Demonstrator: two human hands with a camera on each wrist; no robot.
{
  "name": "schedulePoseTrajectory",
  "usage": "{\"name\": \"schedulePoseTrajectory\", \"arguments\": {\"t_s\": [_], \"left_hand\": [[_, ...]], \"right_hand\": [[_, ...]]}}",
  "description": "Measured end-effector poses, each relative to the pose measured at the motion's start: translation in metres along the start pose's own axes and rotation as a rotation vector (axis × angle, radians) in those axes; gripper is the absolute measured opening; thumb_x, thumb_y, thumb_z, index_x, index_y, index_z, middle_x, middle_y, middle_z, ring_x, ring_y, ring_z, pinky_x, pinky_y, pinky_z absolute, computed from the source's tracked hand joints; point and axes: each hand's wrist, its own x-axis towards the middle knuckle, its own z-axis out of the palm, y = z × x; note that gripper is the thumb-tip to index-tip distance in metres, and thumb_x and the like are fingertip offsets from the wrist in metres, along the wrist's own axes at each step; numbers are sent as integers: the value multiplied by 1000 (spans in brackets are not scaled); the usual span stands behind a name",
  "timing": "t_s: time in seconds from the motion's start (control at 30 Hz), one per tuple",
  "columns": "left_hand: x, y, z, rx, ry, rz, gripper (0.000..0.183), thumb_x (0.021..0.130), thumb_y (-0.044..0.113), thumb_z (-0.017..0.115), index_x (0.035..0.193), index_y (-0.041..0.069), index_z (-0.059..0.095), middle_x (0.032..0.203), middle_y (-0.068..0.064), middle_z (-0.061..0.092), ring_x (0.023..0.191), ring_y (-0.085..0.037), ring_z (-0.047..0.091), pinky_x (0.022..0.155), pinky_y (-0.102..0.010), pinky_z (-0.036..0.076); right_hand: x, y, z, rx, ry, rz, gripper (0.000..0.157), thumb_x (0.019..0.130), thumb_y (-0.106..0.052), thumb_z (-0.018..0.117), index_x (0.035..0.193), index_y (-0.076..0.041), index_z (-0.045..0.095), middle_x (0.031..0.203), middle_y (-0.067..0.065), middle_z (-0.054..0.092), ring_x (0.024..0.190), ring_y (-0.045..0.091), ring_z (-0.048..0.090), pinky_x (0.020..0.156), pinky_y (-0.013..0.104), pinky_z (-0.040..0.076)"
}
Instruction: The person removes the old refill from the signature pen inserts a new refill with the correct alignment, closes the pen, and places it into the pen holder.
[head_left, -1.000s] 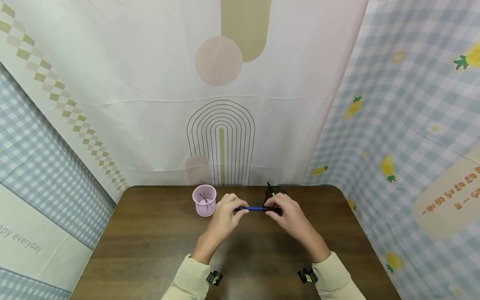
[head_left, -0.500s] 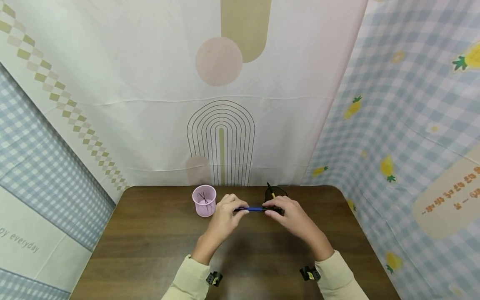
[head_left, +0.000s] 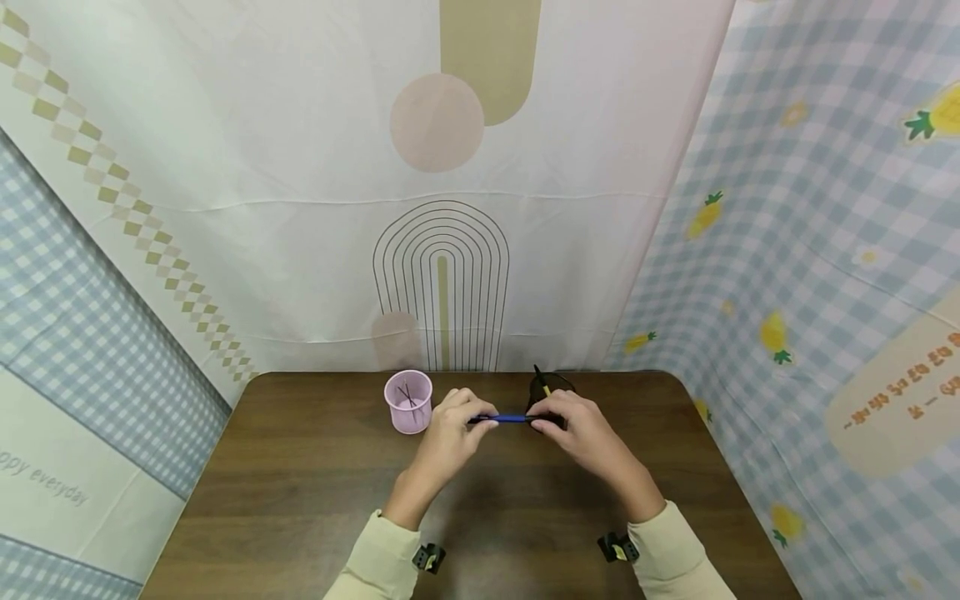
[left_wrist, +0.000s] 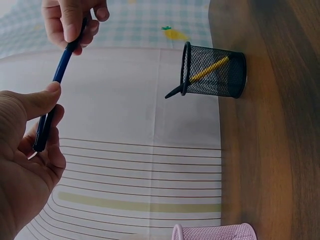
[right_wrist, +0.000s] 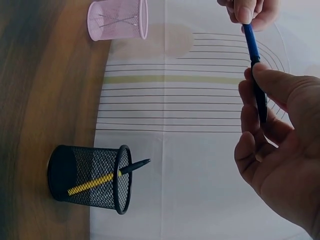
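A slim pen point(head_left: 512, 418) with a blue barrel and dark ends is held level above the table by both hands. My left hand point(head_left: 448, 423) pinches its left end between thumb and fingers. At the other end, my right hand point(head_left: 576, 427) grips the dark part, thumb on top of it in the right wrist view. The blue middle point(right_wrist: 251, 42) shows between the hands. Behind my right hand stands a black mesh pen cup point(left_wrist: 236, 82), partly hidden in the head view. A yellow pen point(left_wrist: 210, 70) with a black end leans inside and pokes out over the rim.
Left of my left hand stands a pink mesh cup point(head_left: 409, 422) with a few thin dark sticks point(head_left: 408, 393) crossed inside. Both cups are near the back edge of the brown wooden table point(head_left: 300, 500). Patterned cloth point(head_left: 570, 275) hangs behind and at the sides.
My right forearm has shifted very slightly to the right. Both hands keep hold of the pen in nearly the same place.
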Motion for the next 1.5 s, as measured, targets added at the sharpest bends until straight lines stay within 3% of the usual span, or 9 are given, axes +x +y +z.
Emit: {"name": "schedulePoseTrajectory", "arguments": {"t_s": [0.33, 0.7, 1.1, 1.5], "left_hand": [[0, -1, 0, -6, 4, 3, 13, 80, 3, 86, 87, 11, 79, 82, 2, 65, 81, -14, 58, 69, -24, 49], [1, 0, 0, -18, 17, 5, 14, 79, 3, 86, 87, 11, 78, 81, 2, 65, 80, -14, 58, 68, -23, 48], [1, -1, 0, -8, 4, -5, 13, 80, 3, 85, 88, 11, 78, 82, 2, 66, 81, -14, 58, 69, -25, 49], [0, -1, -1, -11, -6, -11, 12, 82, 4, 85, 89, 11, 79, 83, 2, 66, 81, -14, 58, 69, -24, 49]], "right_hand": [[0, -3, 5, 5, 73, -38, 24, 82, -6, 85, 98, -18, 71, 93, -7, 64, 84, 7, 57, 72, 27, 53], [0, -3, 8, -7, 96, -18, 27, 82, -4, 85, 100, -18, 69, 96, -6, 64, 87, 8, 58, 74, 29, 54], [-1, -1, 2, 26, -5, 55, 31, 84, -16, 86, 112, -16, 72, 103, -7, 67, 92, 10, 61, 81, 30, 54], [5, -1, -7, 110, -131, 156, 21, 96, -28, 74, 115, -20, 76, 96, -12, 65, 84, 7, 57, 72, 27, 51]]}}
